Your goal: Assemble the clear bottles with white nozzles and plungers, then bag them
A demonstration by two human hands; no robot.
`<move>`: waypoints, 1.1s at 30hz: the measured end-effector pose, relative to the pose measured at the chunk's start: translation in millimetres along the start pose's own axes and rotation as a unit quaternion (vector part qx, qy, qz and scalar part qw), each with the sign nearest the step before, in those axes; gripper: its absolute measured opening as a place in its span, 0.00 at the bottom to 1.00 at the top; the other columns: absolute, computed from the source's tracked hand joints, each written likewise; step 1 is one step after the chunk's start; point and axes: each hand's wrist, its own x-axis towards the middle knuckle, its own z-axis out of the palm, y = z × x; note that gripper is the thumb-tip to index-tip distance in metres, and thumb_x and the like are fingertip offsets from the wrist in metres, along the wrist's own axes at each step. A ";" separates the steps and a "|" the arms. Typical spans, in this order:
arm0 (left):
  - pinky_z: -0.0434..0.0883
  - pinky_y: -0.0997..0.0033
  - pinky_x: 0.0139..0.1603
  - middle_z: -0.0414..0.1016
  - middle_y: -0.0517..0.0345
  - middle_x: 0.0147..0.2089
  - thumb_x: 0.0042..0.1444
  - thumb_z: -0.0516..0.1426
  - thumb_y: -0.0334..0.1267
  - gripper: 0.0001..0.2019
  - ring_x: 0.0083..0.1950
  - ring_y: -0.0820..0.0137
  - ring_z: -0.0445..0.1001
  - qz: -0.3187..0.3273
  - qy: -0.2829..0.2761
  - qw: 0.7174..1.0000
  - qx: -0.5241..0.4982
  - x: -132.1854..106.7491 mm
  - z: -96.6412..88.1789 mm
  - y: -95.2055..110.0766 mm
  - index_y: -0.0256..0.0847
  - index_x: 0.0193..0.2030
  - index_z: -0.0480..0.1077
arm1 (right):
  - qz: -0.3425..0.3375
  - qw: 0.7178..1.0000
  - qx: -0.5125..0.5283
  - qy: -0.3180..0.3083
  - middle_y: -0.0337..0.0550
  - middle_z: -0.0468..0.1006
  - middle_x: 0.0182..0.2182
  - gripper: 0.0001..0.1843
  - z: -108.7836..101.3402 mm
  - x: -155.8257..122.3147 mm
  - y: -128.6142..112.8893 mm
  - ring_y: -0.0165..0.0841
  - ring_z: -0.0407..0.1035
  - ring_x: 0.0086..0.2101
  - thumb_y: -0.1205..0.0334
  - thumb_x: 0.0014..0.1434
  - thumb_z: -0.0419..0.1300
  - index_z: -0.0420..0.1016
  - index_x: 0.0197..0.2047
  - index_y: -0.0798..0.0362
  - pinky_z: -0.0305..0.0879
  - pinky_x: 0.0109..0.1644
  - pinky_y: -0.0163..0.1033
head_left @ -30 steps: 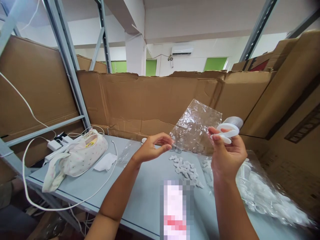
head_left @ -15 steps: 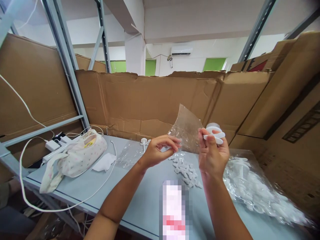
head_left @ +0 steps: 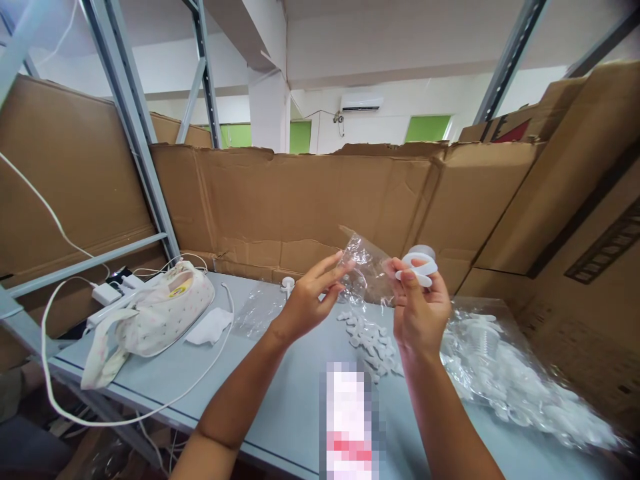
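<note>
My left hand (head_left: 309,298) is raised above the grey table (head_left: 210,373), fingertips pinching the left edge of a small crumpled clear plastic bag (head_left: 364,272). My right hand (head_left: 419,308) pinches the bag's right edge and also grips a white plastic fitting (head_left: 419,267) with a flat flange and a ribbed tube. The bag hangs between both hands. Below them lies a pile of small white plastic pieces (head_left: 369,337).
A large clear bag of white plastic parts (head_left: 505,377) lies at the right. A pale fabric pouch (head_left: 157,313), white cables and a power strip (head_left: 107,293) sit at the left. Cardboard walls (head_left: 280,200) surround the table; a blurred patch (head_left: 349,420) lies near the front.
Both hands have come closer together and lower. The clear bag, spread wide a second ago, is now crumpled small between them.
</note>
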 end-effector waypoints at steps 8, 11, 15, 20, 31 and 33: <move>0.74 0.61 0.51 0.45 0.53 0.72 0.62 0.48 0.26 0.29 0.45 0.71 0.75 -0.042 -0.111 0.993 0.028 0.4 -9.7 5.6 0.58 0.67 0.52 | 0.054 0.996 -0.068 -0.032 0.40 0.82 0.33 0.20 -4.2 2.2 6.0 0.33 0.77 0.38 0.57 0.45 0.70 0.75 0.41 0.53 0.70 0.52 0.46; 0.72 0.62 0.52 0.45 0.48 0.72 0.60 0.49 0.24 0.32 0.42 0.74 0.74 -0.108 -0.125 0.984 0.059 -0.2 -11.0 3.7 0.54 0.68 0.49 | 0.081 0.988 -0.112 -0.069 0.42 0.82 0.34 0.21 -7.8 5.5 8.0 0.33 0.77 0.36 0.57 0.44 0.70 0.75 0.42 0.53 0.73 0.45 0.42; 0.73 0.68 0.46 0.47 0.45 0.70 0.57 0.49 0.23 0.33 0.34 0.79 0.71 -0.145 -0.088 0.984 0.056 -0.8 -13.6 -2.3 0.52 0.68 0.50 | 0.093 0.970 -0.188 -0.124 0.43 0.81 0.35 0.21 -14.5 12.8 3.7 0.32 0.75 0.31 0.57 0.42 0.71 0.76 0.41 0.53 0.73 0.35 0.38; 0.74 0.69 0.44 0.48 0.44 0.70 0.55 0.51 0.24 0.32 0.33 0.81 0.72 -0.196 -0.028 0.978 0.067 -2.0 -15.3 -8.2 0.49 0.66 0.55 | 0.060 0.940 -0.262 -0.210 0.43 0.81 0.36 0.19 -22.1 11.3 -30.7 0.31 0.74 0.31 0.57 0.46 0.69 0.77 0.42 0.52 0.73 0.33 0.36; 0.75 0.70 0.39 0.33 0.41 0.73 0.52 0.55 0.24 0.38 0.30 0.82 0.71 -0.219 -0.010 0.975 0.030 -1.9 -12.7 -14.6 0.53 0.68 0.50 | -0.078 0.676 -0.441 -0.585 0.43 0.82 0.41 0.16 -15.0 -42.8 -111.3 0.35 0.78 0.38 0.67 0.59 0.58 0.75 0.49 0.43 0.75 0.40 0.36; 0.75 0.70 0.39 0.31 0.42 0.73 0.53 0.55 0.24 0.38 0.30 0.82 0.71 -0.207 -0.003 0.978 0.030 -1.8 -12.0 -12.7 0.54 0.68 0.49 | -0.080 0.657 -0.461 -0.592 0.43 0.81 0.44 0.19 -17.4 -46.6 -109.5 0.37 0.77 0.40 0.68 0.58 0.58 0.73 0.52 0.42 0.75 0.42 0.37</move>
